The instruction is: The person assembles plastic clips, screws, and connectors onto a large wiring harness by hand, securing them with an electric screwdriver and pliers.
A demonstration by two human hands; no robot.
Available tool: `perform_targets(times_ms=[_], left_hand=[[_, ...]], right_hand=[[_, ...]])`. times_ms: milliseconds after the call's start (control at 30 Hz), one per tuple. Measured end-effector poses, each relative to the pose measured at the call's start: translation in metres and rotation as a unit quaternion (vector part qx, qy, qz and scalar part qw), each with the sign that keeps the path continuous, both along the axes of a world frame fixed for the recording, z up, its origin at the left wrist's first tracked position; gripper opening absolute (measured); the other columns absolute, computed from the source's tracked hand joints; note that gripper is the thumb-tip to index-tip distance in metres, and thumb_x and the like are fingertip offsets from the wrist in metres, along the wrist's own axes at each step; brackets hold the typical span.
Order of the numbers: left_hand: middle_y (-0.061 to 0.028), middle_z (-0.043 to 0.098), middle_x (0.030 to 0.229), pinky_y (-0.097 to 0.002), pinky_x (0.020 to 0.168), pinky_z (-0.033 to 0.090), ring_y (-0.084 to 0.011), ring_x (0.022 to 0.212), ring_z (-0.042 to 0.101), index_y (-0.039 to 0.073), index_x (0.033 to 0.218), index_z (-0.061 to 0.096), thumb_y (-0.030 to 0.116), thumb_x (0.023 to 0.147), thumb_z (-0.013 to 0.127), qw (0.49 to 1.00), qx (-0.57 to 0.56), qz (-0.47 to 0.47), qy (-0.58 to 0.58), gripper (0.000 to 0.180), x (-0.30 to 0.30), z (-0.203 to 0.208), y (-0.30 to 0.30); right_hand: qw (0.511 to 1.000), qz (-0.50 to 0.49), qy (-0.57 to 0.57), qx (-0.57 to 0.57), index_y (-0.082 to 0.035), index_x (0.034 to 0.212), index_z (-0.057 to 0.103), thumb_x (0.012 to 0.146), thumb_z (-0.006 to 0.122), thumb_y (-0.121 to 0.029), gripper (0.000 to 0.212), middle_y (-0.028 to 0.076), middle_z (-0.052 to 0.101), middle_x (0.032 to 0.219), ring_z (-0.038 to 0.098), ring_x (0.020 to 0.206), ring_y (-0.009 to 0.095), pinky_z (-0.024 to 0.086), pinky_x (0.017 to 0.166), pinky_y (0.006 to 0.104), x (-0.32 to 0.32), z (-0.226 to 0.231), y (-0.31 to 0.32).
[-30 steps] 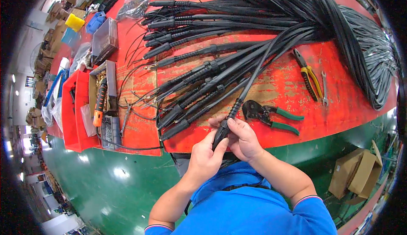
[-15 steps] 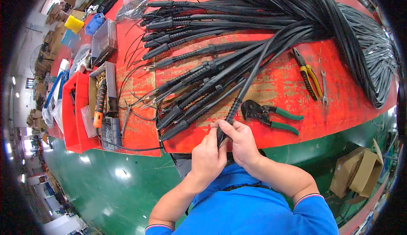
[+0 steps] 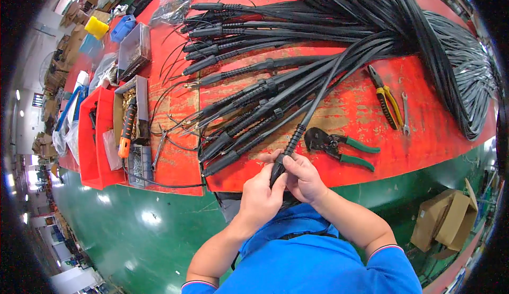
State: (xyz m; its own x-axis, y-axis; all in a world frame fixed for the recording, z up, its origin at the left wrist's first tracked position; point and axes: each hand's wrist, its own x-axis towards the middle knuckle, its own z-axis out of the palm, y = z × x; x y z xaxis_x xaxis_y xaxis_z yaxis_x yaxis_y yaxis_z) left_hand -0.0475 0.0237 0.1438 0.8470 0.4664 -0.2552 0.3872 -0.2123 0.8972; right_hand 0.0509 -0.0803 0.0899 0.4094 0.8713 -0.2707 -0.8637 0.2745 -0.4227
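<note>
A black cable with a ribbed strain-relief boot (image 3: pixel 294 141) runs down from the large bundle to the table's front edge. Its thicker black end piece sits between my two hands. My left hand (image 3: pixel 261 190) is closed round that end piece from the left. From the right, my right hand (image 3: pixel 303 176) grips the same cable, its thumb lying near the lower end of the ribbed part. The cable's very tip is hidden by my fingers. Just beyond my right hand lies a green-handled wire stripper (image 3: pixel 342 148). More black cables with ribbed boots (image 3: pixel 249 95) lie in rows to the left.
Yellow-black pliers (image 3: pixel 387 100) and a wrench (image 3: pixel 405 114) lie at right, beside a grey cable coil (image 3: pixel 461 55). At left stand a red bin (image 3: pixel 95 150), a box of brass parts (image 3: pixel 139 89) and an orange-black soldering iron (image 3: pixel 127 129). A cardboard box (image 3: pixel 442 219) sits on the floor.
My right hand has slid slightly down and to the right, showing more of the black end piece. Both hands still hold the cable. The view has shifted a little.
</note>
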Motion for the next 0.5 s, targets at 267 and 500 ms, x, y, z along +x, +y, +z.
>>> perform_targets(times_ms=[267,500], left_hand=[[-0.0261,0.07,0.093,-0.0487,0.071,0.057,-0.0434,0.083,0.07,-0.002,0.123,0.061,0.016,0.097,0.064,0.985,0.166,-0.023,-0.047,0.032,0.001,-0.011,0.006],[-0.0262,0.069,0.086,-0.044,0.067,0.055,-0.0368,0.077,0.072,-0.001,0.108,0.066,0.02,0.099,0.064,0.997,-0.075,0.006,-0.029,0.023,-0.014,-0.03,0.012]], right_hand=[[0.994,0.006,-0.077,-0.071,-0.002,0.13,0.058,0.104,0.061,-0.029,0.038,0.015,0.062,0.136,0.061,0.123,0.025,0.049,0.108,0.042,0.001,-0.009,0.011],[0.998,0.015,-0.049,-0.037,-0.001,0.125,0.062,0.106,0.057,-0.029,0.035,0.014,0.067,0.127,0.064,0.118,0.023,0.05,0.105,0.0395,-0.005,-0.016,0.01]])
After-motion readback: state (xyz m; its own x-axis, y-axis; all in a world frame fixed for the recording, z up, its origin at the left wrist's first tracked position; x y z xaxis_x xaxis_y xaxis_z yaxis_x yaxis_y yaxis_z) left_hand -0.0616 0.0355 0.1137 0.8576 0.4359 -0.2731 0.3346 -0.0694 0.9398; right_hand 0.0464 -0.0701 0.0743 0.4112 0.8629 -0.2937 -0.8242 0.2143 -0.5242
